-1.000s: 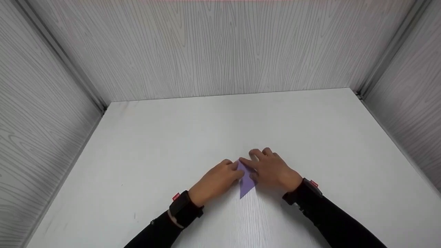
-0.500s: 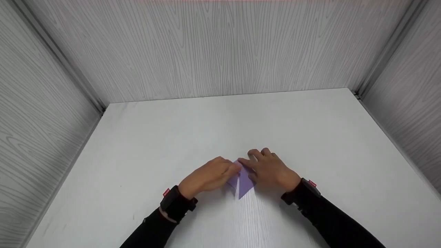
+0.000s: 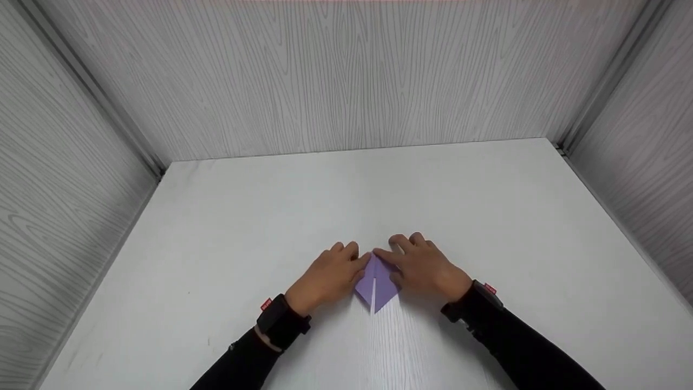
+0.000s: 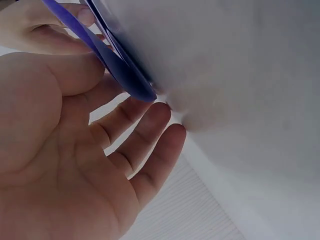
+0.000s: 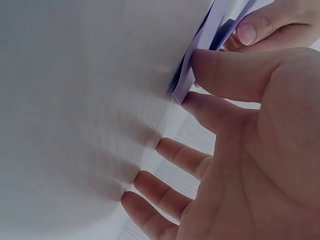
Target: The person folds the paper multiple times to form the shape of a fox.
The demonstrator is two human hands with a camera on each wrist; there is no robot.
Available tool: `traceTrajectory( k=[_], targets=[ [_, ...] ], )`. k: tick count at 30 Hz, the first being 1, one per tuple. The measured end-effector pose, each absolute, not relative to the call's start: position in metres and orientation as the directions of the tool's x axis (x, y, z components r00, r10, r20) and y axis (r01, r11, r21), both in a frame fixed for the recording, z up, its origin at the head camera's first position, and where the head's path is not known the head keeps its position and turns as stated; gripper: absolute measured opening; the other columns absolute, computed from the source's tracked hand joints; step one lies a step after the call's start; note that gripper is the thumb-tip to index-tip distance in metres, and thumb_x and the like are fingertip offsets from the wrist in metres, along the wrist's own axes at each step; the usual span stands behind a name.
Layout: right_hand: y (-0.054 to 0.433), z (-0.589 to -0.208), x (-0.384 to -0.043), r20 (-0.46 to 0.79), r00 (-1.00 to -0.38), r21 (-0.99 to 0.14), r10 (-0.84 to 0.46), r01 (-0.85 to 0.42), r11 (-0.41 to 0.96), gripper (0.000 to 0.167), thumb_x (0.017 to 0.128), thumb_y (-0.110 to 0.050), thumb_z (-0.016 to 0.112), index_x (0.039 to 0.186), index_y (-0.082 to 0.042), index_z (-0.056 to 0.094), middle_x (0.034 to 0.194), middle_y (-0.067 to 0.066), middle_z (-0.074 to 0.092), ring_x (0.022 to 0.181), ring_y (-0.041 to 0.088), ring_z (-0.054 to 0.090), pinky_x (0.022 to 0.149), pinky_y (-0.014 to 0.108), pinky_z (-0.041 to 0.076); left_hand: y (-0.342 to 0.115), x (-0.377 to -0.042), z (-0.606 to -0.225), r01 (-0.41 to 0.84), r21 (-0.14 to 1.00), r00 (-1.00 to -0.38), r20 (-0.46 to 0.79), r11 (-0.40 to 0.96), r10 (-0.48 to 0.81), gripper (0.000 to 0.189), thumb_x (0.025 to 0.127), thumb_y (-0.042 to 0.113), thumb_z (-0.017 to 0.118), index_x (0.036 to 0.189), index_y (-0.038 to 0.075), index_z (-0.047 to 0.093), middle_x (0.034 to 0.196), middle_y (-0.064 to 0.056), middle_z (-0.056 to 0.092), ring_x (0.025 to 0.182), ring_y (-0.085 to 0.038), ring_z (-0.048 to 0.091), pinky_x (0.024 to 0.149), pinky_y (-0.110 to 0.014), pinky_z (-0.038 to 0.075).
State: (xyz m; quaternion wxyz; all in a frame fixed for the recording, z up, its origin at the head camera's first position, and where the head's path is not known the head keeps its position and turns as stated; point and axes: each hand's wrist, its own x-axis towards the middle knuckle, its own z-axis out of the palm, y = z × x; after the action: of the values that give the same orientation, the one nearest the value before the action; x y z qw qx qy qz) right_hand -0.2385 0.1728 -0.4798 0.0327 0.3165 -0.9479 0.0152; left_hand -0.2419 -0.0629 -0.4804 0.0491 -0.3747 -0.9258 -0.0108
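A small folded sheet of purple paper (image 3: 384, 292) lies on the white table, its two flaps meeting along a middle line with a narrow slit toward the near end. On its left side my left hand (image 3: 327, 276) touches it with thumb and index finger near the top point. From the right, my right hand (image 3: 427, 268) presses on the other flap, thumb and index finger spread along it. In the left wrist view the paper's near flap (image 4: 125, 75) curves up by the thumb. The right wrist view shows the thumb on the paper (image 5: 200, 42), other fingertips resting on the table.
The white tabletop (image 3: 270, 206) spreads around both hands. A grey wood-grain panel (image 3: 346, 76) stands at the back, with side panels at left (image 3: 65, 179) and right (image 3: 639, 162). Both wrists wear black bands.
My left hand has shifted left off the middle of the paper, then lifted its fingers back to the upper left edge. The left flap now shows beside the right one. My right hand stays put.
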Motion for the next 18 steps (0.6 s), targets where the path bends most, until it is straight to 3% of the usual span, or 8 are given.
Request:
traceTrajectory(
  k=[8,18],
  targets=[
    [0.1732,-0.4788,-0.2403,0.003,-0.815,-0.059,-0.580,-0.579,0.813,0.048,0.104,-0.027,0.058,0.152,-0.023,0.053,0.145,0.015,0.049,0.118,0.041,0.047,0.094,0.054,0.048,-0.0621,-0.2415,-0.4810,0.699,-0.041,-0.704,0.137,0.714,0.697,0.038,0.105,0.025,0.059,0.138,0.006,0.065,0.110,-0.006,0.057,0.087,-0.021,0.046,0.064,-0.030,0.044],
    [0.1709,-0.4786,-0.2391,-0.002,-0.816,-0.052,-0.579,-0.578,0.814,0.050,0.104,-0.029,0.060,0.153,-0.022,0.052,0.145,0.015,0.049,0.117,0.041,0.047,0.093,0.053,0.050,-0.0630,-0.2351,-0.4739,0.698,-0.034,-0.712,0.086,0.716,0.697,0.038,0.106,0.023,0.059,0.138,0.002,0.064,0.112,-0.009,0.057,0.089,-0.021,0.046,0.067,-0.031,0.047]
  ],
)
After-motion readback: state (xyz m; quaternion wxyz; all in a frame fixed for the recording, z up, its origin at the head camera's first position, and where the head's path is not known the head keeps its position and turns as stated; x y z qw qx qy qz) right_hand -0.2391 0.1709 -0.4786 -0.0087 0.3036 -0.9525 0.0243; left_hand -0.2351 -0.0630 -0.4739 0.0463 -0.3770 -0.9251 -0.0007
